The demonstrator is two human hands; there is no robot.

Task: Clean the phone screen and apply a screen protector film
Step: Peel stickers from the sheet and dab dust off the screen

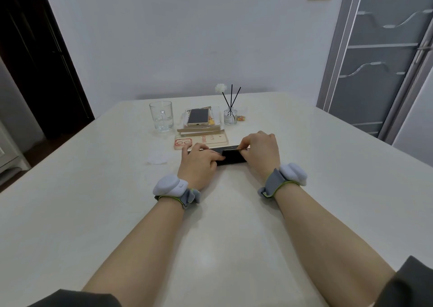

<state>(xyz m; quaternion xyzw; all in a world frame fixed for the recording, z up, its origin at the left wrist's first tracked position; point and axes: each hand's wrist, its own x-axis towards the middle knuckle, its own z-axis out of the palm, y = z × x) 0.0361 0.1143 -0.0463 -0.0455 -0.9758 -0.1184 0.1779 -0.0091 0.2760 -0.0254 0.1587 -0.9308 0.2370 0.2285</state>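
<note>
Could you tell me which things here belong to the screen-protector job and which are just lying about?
In use: black flat phone; thin film sheet; white flat wipe.
Lying about: clear glass mug; glass reed-diffuser bottle; gold slim phone.

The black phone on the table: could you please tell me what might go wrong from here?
The left hand rests its fingers on the phone, so smudges may get trapped underneath. The right hand pinches the thin sheet over the phone; it could land crooked or catch bubbles.
</note>
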